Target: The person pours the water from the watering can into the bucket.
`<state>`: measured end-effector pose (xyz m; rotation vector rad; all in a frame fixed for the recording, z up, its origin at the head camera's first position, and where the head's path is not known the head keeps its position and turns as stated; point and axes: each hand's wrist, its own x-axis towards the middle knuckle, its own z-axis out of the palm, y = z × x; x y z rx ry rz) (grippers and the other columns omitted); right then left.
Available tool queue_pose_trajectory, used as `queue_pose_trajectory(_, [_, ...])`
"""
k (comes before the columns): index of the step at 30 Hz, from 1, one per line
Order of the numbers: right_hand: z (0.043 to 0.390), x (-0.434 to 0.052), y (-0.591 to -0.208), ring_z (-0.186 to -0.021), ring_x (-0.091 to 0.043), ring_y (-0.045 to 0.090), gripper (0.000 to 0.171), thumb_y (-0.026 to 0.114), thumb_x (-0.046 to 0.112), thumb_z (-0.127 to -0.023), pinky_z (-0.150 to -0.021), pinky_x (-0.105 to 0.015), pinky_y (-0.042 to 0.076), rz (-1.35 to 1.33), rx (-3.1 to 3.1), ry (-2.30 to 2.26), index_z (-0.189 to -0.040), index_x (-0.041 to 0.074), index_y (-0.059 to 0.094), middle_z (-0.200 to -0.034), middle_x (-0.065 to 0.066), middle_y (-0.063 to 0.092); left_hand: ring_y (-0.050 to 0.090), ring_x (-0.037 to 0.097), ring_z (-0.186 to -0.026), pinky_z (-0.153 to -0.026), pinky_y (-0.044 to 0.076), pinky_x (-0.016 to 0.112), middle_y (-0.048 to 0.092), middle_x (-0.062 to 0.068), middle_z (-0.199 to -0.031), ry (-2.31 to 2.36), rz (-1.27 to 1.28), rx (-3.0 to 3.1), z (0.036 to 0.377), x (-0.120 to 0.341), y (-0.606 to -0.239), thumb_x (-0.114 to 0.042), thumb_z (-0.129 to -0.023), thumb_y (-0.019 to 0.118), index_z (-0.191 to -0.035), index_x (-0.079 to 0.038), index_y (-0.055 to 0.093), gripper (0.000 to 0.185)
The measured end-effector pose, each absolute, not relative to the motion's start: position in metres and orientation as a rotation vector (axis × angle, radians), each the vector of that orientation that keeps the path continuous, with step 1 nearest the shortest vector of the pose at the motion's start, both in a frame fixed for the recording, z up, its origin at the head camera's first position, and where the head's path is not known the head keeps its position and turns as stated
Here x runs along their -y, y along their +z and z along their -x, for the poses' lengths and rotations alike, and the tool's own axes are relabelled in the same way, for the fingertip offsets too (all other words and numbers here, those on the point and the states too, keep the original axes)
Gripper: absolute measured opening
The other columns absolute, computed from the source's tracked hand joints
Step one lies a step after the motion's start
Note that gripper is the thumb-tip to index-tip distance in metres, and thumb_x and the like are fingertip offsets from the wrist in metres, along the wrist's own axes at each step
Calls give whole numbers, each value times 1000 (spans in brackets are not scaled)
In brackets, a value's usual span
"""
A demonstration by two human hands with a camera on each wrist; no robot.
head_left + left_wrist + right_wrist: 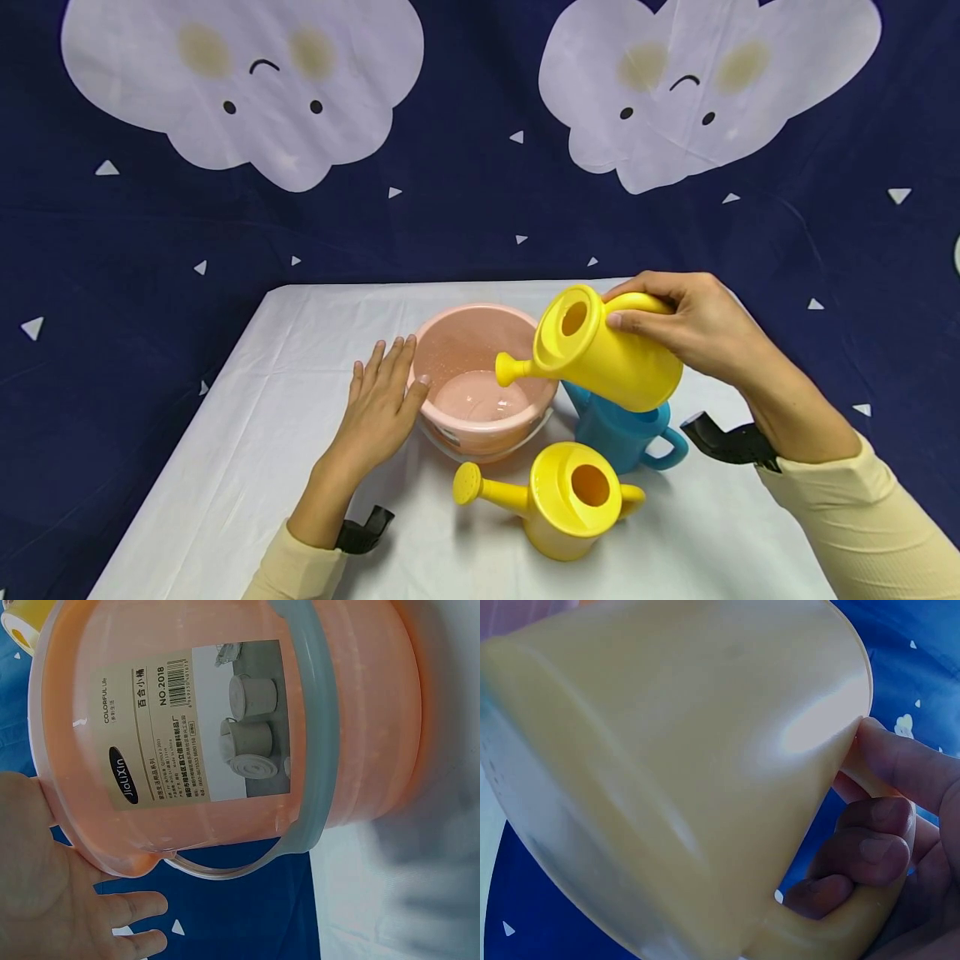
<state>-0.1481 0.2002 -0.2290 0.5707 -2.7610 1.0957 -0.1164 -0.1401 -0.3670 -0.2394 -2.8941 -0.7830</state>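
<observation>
Hands: my right hand (701,329) gripped one tilted yellow can (600,354); my left hand (382,400) lay flat against the bucket (450,350).
Cans: two yellow, second yellow can (566,510) upright; one blue can (618,433).
Bucket: one, holding water.

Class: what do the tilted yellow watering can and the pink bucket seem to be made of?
Tilted yellow watering can: likely moulded plastic, smooth and glossy, by the highlight on its wall in the right wrist view. Pink bucket: probably thin translucent plastic, shiny, with a printed label.

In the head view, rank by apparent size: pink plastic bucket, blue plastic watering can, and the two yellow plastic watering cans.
1. Pink plastic bucket, largest.
2. Held yellow plastic watering can and standing yellow plastic watering can: alike, unranked.
3. Blue plastic watering can: looks smallest, but partly hidden, so unsure.
</observation>
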Motion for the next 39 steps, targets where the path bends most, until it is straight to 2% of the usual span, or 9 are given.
queue_pose_trajectory(39, [147,-198,-227,-73,-13,58,17,70,29,-85,-63,-19,51,-579,2759,1079,-100,22,73,-90,-1,69,3,32,-149,-117,-1,58,20,12,-158,-781,245,2884,115,140,-366,-47,-101,28,-153,-18,16,61])
